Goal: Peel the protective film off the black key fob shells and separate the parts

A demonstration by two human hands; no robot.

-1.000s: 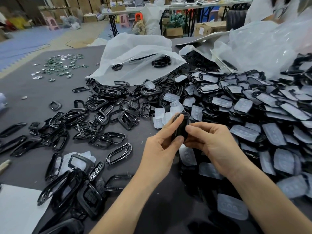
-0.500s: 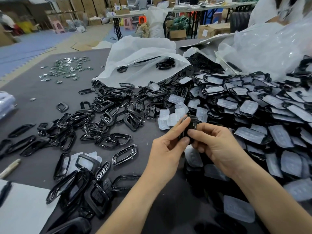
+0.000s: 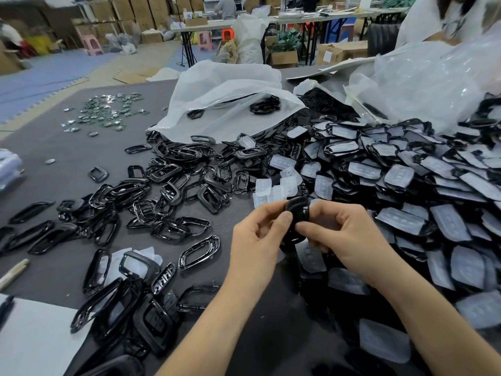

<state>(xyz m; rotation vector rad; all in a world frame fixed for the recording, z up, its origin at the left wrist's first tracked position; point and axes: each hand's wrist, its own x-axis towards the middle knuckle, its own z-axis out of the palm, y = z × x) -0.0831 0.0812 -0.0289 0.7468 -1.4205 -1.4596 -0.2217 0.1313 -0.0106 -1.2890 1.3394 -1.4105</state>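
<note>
A black key fob shell [image 3: 297,213] is held upright between both hands above the dark table. My left hand [image 3: 257,240] pinches its left edge with thumb and curled fingers. My right hand [image 3: 349,240] grips its right side, thumb across the front. To the right lies a big heap of film-covered shells [image 3: 412,180]. On the left lie several separated black frames [image 3: 173,196]. A few loose clear film pieces [image 3: 273,188] sit just beyond the hands.
A white plastic bag [image 3: 225,104] with a few black parts lies at the back centre, and a clear bag [image 3: 423,82] at the back right. Small metal pieces [image 3: 108,109] are scattered far left. White paper [image 3: 32,340] covers the near left corner.
The left fingers, stretched along the shell before, have curled to pinch its edge. The shell sits a little higher between the hands, and the view shifted slightly left.
</note>
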